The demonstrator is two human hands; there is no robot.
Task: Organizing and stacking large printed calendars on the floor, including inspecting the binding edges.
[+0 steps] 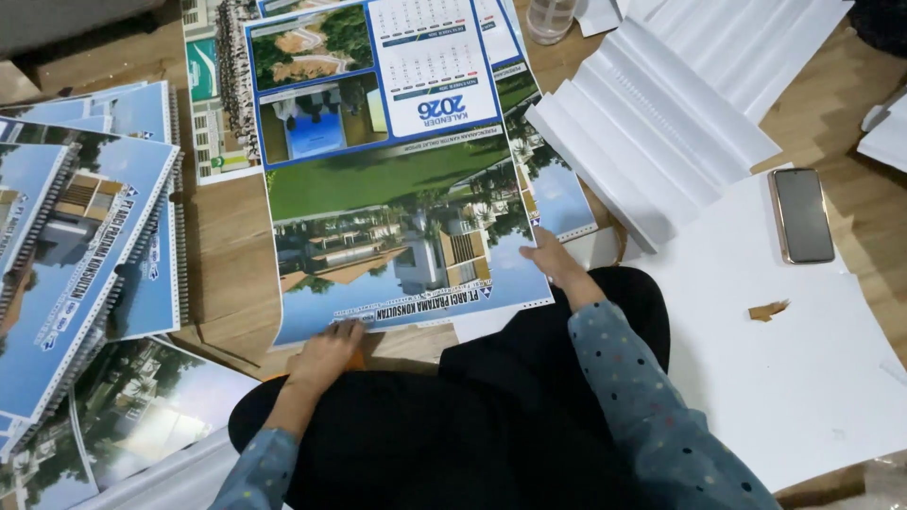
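A large printed calendar sheet with building photos and a blue sky lies upside down on the wooden floor in front of me. My left hand rests on its near left corner, fingers spread flat on the edge. At the sheet's near right edge, my right hand pinches the paper beside a punched strip. More printed sheets lie beneath it, sticking out at the right. My black-clad knees fill the bottom middle.
Spiral-bound finished calendars are stacked at the left. White fanned paper sheets lie at the upper right. A phone rests on a white board at the right, near a small brown scrap. A clear bottle stands at the top.
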